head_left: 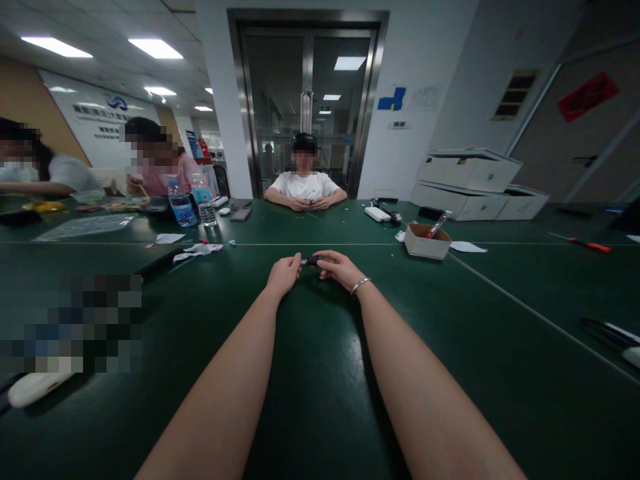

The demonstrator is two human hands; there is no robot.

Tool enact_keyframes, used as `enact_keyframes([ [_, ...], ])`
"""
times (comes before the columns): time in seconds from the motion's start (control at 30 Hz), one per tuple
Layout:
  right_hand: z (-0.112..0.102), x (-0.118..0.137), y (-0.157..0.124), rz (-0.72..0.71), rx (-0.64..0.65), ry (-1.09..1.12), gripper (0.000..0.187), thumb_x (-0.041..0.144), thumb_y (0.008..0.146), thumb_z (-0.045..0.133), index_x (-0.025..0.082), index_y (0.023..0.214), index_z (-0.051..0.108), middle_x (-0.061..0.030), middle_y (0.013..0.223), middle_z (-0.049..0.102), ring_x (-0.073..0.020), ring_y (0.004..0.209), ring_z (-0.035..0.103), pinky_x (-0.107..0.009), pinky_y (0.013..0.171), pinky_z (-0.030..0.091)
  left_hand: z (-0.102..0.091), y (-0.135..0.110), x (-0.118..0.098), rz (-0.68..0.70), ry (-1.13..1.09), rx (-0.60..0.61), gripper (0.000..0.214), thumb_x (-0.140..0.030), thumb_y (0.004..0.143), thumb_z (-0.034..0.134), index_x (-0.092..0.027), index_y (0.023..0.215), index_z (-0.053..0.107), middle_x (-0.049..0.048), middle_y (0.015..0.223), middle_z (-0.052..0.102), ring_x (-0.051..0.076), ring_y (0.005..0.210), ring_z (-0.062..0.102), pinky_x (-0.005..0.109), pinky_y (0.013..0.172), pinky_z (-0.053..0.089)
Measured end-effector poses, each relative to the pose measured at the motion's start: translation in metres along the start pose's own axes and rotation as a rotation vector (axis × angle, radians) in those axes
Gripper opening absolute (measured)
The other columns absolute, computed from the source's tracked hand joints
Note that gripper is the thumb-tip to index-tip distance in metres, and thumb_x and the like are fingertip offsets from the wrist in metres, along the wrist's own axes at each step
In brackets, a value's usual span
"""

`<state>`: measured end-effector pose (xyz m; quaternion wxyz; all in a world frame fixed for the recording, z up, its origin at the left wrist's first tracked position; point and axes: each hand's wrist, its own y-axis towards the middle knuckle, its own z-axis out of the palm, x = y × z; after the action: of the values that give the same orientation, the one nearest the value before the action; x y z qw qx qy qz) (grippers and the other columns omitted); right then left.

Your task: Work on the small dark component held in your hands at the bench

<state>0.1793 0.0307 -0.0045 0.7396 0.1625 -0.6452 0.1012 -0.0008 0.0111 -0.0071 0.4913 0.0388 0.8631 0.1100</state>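
Just above the green table (310,373), a short dark rod-like piece with a silvery end (311,261) spans the gap between my hands. It is too small to tell its kind. My left hand (285,275) is closed, pinching the silvery end between thumb and forefinger. From the other side, my right hand (343,270), with a silver bracelet at the wrist, grips the black end in its fingertips. Part of the piece is hidden by the fingers.
Right of my hands stands a small open cardboard box (425,241). Crumpled paper (197,252) and two water bottles (181,203) are to the left. A screwdriver (590,246) lies far right, near white boxes (465,183). A person (305,187) sits opposite; others sit left.
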Motion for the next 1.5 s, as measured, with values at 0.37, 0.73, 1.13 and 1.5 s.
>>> enact_keyframes([
  [0.37, 0.0002, 0.0002, 0.0002, 0.020, 0.005, -0.036, 0.025, 0.013, 0.074, 0.067, 0.016, 0.099, 0.064, -0.0025, 0.075, 0.069, -0.0058, 0.051, 0.056, -0.020, 0.054, 0.053, -0.0015, -0.0017, -0.0029, 0.008, 0.020, 0.012, 0.049, -0.057, 0.083, 0.034, -0.019, 0.058, 0.054, 0.0005, 0.052, 0.055, 0.015, 0.050, 0.049, 0.026, 0.053, 0.031],
  [0.73, 0.0004, 0.0020, -0.0012, 0.024, 0.037, -0.068, 0.027, 0.013, 0.072, 0.069, 0.017, 0.098, 0.064, -0.0017, 0.075, 0.069, -0.0054, 0.053, 0.057, -0.018, 0.055, 0.052, -0.0020, -0.0018, -0.0037, 0.004, 0.076, 0.043, 0.053, -0.058, 0.084, 0.029, -0.020, 0.056, 0.051, 0.0021, 0.053, 0.054, 0.016, 0.050, 0.049, 0.028, 0.054, 0.032],
  [1.13, -0.0018, 0.0007, -0.0006, -0.014, 0.080, -0.063, 0.034, 0.017, 0.065, 0.074, 0.017, 0.098, 0.065, 0.0020, 0.070, 0.062, -0.0058, 0.055, 0.055, -0.021, 0.056, 0.051, -0.0024, -0.0004, -0.0056, -0.011, 0.199, 0.029, 0.055, -0.056, 0.086, 0.025, -0.019, 0.058, 0.055, 0.0045, 0.056, 0.057, 0.017, 0.054, 0.052, 0.028, 0.054, 0.031],
  [1.5, -0.0010, 0.0000, 0.0006, 0.007, 0.055, -0.066, 0.029, 0.019, 0.067, 0.074, 0.015, 0.095, 0.065, -0.0024, 0.071, 0.068, -0.0060, 0.051, 0.056, -0.020, 0.054, 0.051, -0.0021, -0.0009, -0.0077, -0.020, 0.220, 0.047, 0.053, -0.052, 0.087, 0.025, -0.019, 0.060, 0.055, 0.0052, 0.059, 0.059, 0.017, 0.055, 0.052, 0.028, 0.054, 0.030],
])
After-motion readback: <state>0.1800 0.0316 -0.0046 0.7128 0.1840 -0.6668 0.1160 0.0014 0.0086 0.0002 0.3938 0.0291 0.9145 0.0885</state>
